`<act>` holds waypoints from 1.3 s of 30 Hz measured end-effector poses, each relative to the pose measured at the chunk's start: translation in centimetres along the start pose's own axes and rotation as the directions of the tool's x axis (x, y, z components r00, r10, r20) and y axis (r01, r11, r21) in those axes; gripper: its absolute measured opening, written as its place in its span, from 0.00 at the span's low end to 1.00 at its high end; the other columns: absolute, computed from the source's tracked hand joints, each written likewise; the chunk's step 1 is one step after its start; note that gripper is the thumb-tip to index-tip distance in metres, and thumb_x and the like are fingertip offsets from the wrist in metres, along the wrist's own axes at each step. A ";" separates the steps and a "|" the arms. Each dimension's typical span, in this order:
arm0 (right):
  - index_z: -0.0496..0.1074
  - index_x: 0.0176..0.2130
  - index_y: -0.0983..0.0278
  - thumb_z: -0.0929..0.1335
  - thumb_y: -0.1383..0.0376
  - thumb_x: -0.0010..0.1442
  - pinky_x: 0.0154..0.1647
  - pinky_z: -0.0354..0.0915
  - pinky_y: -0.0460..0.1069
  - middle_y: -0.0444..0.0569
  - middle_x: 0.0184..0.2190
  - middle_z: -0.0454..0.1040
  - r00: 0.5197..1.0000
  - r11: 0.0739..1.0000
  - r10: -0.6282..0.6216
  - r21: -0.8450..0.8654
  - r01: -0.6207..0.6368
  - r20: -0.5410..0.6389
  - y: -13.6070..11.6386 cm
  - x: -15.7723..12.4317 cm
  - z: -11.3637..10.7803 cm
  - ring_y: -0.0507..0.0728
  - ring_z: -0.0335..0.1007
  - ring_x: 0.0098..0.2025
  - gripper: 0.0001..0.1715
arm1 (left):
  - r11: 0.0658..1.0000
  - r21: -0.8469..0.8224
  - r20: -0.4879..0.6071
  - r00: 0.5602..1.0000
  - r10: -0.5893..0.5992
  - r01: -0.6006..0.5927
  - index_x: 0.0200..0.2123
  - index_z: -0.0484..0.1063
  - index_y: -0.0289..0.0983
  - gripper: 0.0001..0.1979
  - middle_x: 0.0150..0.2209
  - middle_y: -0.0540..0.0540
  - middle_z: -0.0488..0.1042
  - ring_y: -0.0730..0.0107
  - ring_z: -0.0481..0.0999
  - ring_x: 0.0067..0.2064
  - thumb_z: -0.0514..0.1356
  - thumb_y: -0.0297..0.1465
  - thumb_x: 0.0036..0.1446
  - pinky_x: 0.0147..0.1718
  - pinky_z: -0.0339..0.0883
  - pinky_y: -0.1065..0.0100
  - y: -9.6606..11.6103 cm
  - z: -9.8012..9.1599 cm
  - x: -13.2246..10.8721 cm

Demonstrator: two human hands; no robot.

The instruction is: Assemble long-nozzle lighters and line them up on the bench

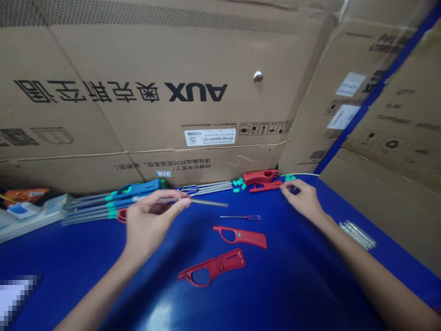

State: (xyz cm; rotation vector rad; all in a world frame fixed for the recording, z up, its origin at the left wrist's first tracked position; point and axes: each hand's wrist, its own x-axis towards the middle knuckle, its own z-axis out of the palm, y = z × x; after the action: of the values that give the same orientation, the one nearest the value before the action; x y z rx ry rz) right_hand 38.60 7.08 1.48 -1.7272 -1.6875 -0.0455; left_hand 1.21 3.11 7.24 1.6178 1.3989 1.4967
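Note:
My left hand (151,218) is closed round a thin metal lighter tube (210,202), which points to the right above the blue table. My right hand (303,197) reaches to the back, its thumb and fingertips drawn together beside small green plastic pieces (290,177) and the end of a red lighter handle (267,185). What those fingertips hold, if anything, is hidden. Below, between my arms, lie a red half-shell (215,268) with its inside facing up and a second red handle shell (253,237) bearing a small green part. A screwdriver (243,217) rests just behind them.
Several long lighters (139,187) with blue or red handles lie at the back left, beside a white power strip (31,220). Metal tubes (217,186) and green caps (239,184) line the cardboard wall (138,124). Silvery rods (358,234) lie at right.

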 end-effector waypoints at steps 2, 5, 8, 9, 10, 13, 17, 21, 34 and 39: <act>0.74 0.31 0.60 0.64 0.56 0.58 0.43 0.68 0.52 0.49 0.32 0.77 0.992 0.990 -0.121 0.070 0.119 0.019 -2.9 -0.9 0.1 0.58 0.74 0.36 0.14 | 0.960 -0.192 0.035 0.979 -0.202 0.205 0.32 0.76 0.35 0.16 0.32 0.45 0.81 0.59 0.81 0.37 0.73 0.36 0.41 0.41 0.77 0.58 -1.6 1.3 0.3; 0.74 0.33 0.61 0.65 0.60 0.60 0.45 0.68 0.53 0.49 0.34 0.78 0.943 0.926 -0.327 0.224 0.305 0.065 -6.2 -1.9 0.5 0.57 0.74 0.38 0.10 | 0.866 -0.362 0.051 0.935 -0.350 0.344 0.33 0.76 0.31 0.19 0.33 0.43 0.80 0.56 0.80 0.41 0.73 0.37 0.40 0.45 0.76 0.54 -4.5 3.5 0.7; 0.75 0.38 0.63 0.65 0.64 0.62 0.45 0.68 0.55 0.51 0.36 0.77 0.878 0.871 -0.448 0.304 0.386 0.169 -8.1 -2.5 1.5 0.58 0.73 0.40 0.09 | 0.820 -0.415 0.059 0.910 -0.409 0.395 0.35 0.75 0.31 0.15 0.35 0.42 0.80 0.58 0.80 0.44 0.71 0.33 0.46 0.50 0.73 0.54 -6.7 5.0 0.4; 0.75 0.40 0.64 0.65 0.64 0.62 0.46 0.68 0.55 0.52 0.38 0.77 0.856 0.865 -0.471 0.306 0.399 0.214 -8.5 -2.7 2.0 0.58 0.73 0.42 0.10 | 0.802 -0.428 0.073 0.900 -0.429 0.417 0.37 0.74 0.31 0.14 0.36 0.43 0.80 0.60 0.80 0.45 0.70 0.30 0.47 0.51 0.73 0.55 -7.1 5.2 0.3; 0.75 0.42 0.65 0.65 0.65 0.62 0.48 0.68 0.55 0.53 0.40 0.77 0.833 0.860 -0.489 0.301 0.412 0.260 -9.0 -2.9 2.4 0.59 0.72 0.44 0.12 | 0.785 -0.436 0.092 0.890 -0.447 0.440 0.38 0.74 0.32 0.13 0.36 0.43 0.79 0.61 0.80 0.45 0.69 0.28 0.48 0.52 0.72 0.56 -7.4 5.3 0.1; 0.73 0.51 0.66 0.63 0.64 0.64 0.54 0.64 0.58 0.55 0.50 0.75 0.750 0.851 -0.524 0.254 0.459 0.403 -10.6 -3.5 3.9 0.61 0.68 0.52 0.18 | 0.746 -0.431 0.169 0.858 -0.486 0.508 0.46 0.71 0.33 0.19 0.37 0.44 0.79 0.64 0.80 0.44 0.67 0.21 0.50 0.52 0.72 0.58 -7.6 5.1 -0.1; 0.64 0.61 0.68 0.60 0.59 0.67 0.61 0.57 0.61 0.57 0.62 0.64 0.683 0.824 -0.544 0.159 0.543 0.487 -13.0 -4.1 6.0 0.65 0.57 0.63 0.27 | 0.732 -0.365 0.278 0.817 -0.505 0.576 0.54 0.64 0.32 0.27 0.34 0.44 0.78 0.65 0.82 0.37 0.66 0.20 0.51 0.45 0.76 0.60 -7.1 4.4 0.6; 0.59 0.64 0.69 0.59 0.55 0.68 0.61 0.54 0.61 0.58 0.64 0.61 0.679 0.818 -0.525 0.085 0.569 0.513 -14.6 -3.9 7.7 0.67 0.54 0.65 0.32 | 0.759 -0.264 0.337 0.794 -0.505 0.595 0.59 0.57 0.31 0.34 0.31 0.44 0.78 0.63 0.82 0.32 0.66 0.22 0.51 0.37 0.79 0.60 -6.8 3.9 1.6; 0.63 0.61 0.67 0.55 0.49 0.69 0.58 0.55 0.61 0.59 0.60 0.66 0.692 0.819 -0.505 0.033 0.573 0.516 -16.0 -2.4 9.8 0.67 0.59 0.61 0.33 | 0.960 0.212 0.257 0.938 -0.233 0.181 0.39 0.74 0.37 0.15 0.29 0.48 0.78 0.63 0.77 0.31 0.63 0.34 0.46 0.33 0.70 0.65 -6.8 -1.1 -0.2; 0.64 0.60 0.73 0.58 0.49 0.67 0.56 0.55 0.64 0.69 0.59 0.63 0.728 0.842 -0.457 -0.014 0.539 0.511 -16.0 -1.7 10.5 0.72 0.58 0.59 0.36 | 0.891 0.452 0.320 0.940 -0.121 -0.039 0.36 0.75 0.38 0.10 0.33 0.47 0.79 0.62 0.77 0.33 0.57 0.35 0.54 0.35 0.69 0.65 -7.0 -2.2 -1.4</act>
State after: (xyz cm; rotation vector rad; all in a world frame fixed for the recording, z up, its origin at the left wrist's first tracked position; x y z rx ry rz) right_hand 19.59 9.13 -0.01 -1.4040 -2.5724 0.0124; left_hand -2.97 3.57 1.06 1.9914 1.6404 0.8352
